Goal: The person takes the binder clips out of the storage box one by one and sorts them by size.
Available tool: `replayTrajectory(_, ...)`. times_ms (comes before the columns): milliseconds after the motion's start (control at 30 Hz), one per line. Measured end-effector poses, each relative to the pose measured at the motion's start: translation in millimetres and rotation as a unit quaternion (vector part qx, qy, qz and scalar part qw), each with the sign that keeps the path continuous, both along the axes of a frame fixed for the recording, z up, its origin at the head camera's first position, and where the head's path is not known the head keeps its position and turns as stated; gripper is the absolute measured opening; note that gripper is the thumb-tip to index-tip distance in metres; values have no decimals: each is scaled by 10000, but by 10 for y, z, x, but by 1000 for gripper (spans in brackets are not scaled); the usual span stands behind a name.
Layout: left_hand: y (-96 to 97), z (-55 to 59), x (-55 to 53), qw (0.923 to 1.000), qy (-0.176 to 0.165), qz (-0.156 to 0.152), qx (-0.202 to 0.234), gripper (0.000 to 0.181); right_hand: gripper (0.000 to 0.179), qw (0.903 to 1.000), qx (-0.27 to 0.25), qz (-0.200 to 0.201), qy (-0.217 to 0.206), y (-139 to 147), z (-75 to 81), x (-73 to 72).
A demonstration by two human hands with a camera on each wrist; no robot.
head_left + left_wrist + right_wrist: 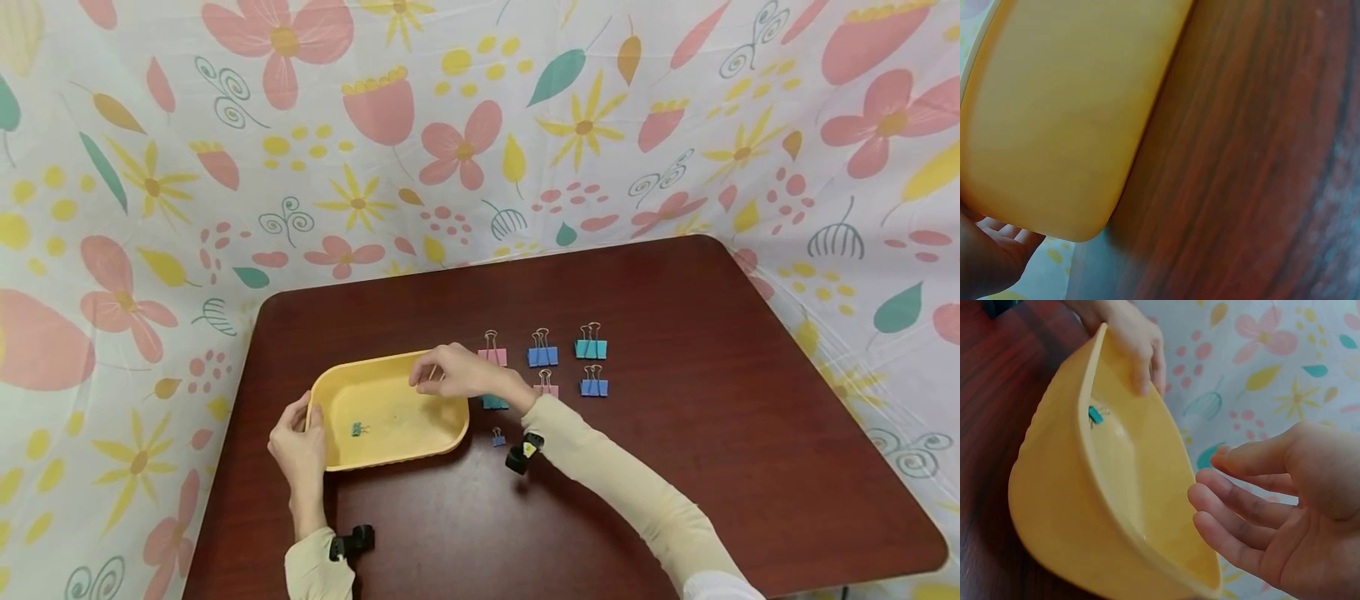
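Observation:
My left hand (298,437) grips the left end of a yellow plastic basin (390,457), thumb inside the rim and fingers outside. In the left wrist view the basin's side wall (1072,125) fills much of the picture, with the left hand (991,259) at its lower end. A small teal binder clip (357,430) lies on the basin floor, toward the left. Over the basin's right part hovers my right hand (457,372). The right wrist view shows that right hand (1272,506) with loosely bent fingers and nothing between them.
Right of the basin several binder clips stand on the dark wooden table (720,400): pink (492,357), blue (543,357) and teal (591,349) ones behind, others in front, partly behind my right wrist. A small blue clip (498,440) is nearest me. Floral cloth (465,150) hangs behind.

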State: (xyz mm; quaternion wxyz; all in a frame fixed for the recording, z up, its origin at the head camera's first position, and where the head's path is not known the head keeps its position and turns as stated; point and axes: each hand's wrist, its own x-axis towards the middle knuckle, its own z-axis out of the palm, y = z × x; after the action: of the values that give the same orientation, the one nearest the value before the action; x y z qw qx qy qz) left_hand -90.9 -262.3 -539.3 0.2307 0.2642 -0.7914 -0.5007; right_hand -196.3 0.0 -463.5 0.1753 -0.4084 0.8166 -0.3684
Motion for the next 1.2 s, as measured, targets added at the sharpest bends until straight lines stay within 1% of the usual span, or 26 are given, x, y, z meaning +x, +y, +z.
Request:
replayTrajectory(167, -8, -2, -4, 10000, 34, -10, 2, 29, 14, 9997, 131, 46, -216, -240, -16, -27)
replayTrajectory(300, -22, 1, -15, 10000, 72, -1, -7, 28, 19, 9989, 181, 241, -357, -445, -55, -48)
replayTrajectory(433, -35, -5, -29, 10000, 84, 3, -49, 28, 22, 9972, 294, 411, -546, -662, -130, -21)
replayTrajectory(633, -31, -24, -50, 9998, 166, -47, -23, 27, 25, 9955, 694, 419, -494, -921, -285, 97)
replayTrajectory(833, -24, -44, -40, 9998, 177, -87, 32, 28, 24, 9936, 933, 511, -372, -1041, -425, 210)
replayTrajectory(1000, -26, -31, -36, 9998, 174, -73, 51, 28, 17, 9925, 1048, 515, -350, -1087, -480, 268)
replayTrajectory(1200, -28, -13, -35, 9998, 146, -43, 85, 28, 11, 9923, 1096, 578, -19, -1094, -510, 324)
